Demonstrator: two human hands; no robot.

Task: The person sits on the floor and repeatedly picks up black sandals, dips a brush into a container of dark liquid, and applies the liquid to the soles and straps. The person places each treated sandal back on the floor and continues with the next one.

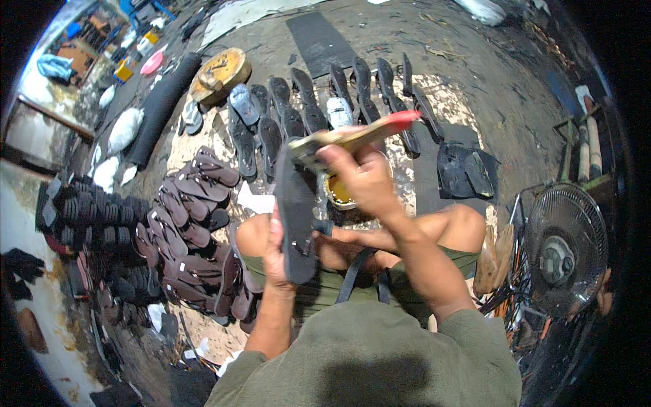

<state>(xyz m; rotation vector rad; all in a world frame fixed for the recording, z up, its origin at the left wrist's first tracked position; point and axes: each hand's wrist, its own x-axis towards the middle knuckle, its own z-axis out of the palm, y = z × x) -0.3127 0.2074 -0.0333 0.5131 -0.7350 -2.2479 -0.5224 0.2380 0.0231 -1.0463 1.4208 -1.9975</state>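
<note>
**Black sole (297, 210) in one fist, red-ended tool (369, 138) in the other**

Standing here, I see someone seated cross-legged in an olive shirt (380, 346), both hands busy near the middle of the frame. The left hand (274, 254) is curled about the lower half of the black sole, gripping it from the left edge; most of its fingers are hidden behind. The sole stands nearly upright, just left of centre.

The right hand (366, 180), just above centre, is closed on the red-ended tool, thumb pressed along it. The red end points to the upper right; the other end crosses the top of the sole, too blurred for me to tell whether they touch. Partly behind that hand is a pot (339, 193) with something yellow in it.

Dark soles (366, 102) lie in rows across the upper middle, with a round wooden block (220, 76) near their left end. A pile of brown sandals (196, 234) spreads over the left of the frame, next to stacked black pieces (102, 214) farther left. At the right, a fan (566, 247) stands beyond the person's knee.
</note>
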